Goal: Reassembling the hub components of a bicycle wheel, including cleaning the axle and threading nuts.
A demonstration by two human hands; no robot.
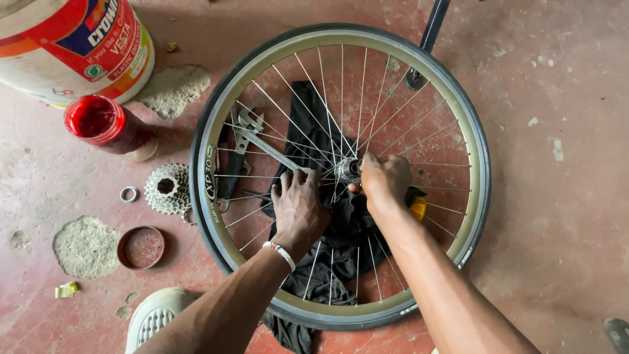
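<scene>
Red-stained concrete floor (563, 216), patchy and chipped, carries everything. Far left stands a large white plastic bucket (72, 46) with a red and blue label. Just near of it sits an open red jar (101, 124), glossy inside, and near of that a small metal ring (129, 194) lies beside a toothed steel cassette (168, 189) of stacked sprockets. A round red lid (141, 247) rests next to a rough grey patch of cement, and a pale shoe (156, 314) shows at the near edge.

Right of these, filling the middle of the scene, a bicycle wheel (216, 177) lies flat: black rubber tyre, dull gold rim, thin bright steel spokes running to a metal hub (347, 170) at the centre. Under the spokes lie a crumpled black cloth (327, 262) and an adjustable wrench (246, 128) beside other dark tools on the left part of the wheel.

The left hand (298, 206), a beaded band at its wrist, rests over the spokes with fingers curled on the near end of a long steel spanner (275, 152) that slants toward the hub. The right hand (386, 180) is closed on the hub's right side, fingertips pinched at the axle; something yellow (418, 206) peeks out just right of it. A dark bar (432, 26) slants in from the far edge.
</scene>
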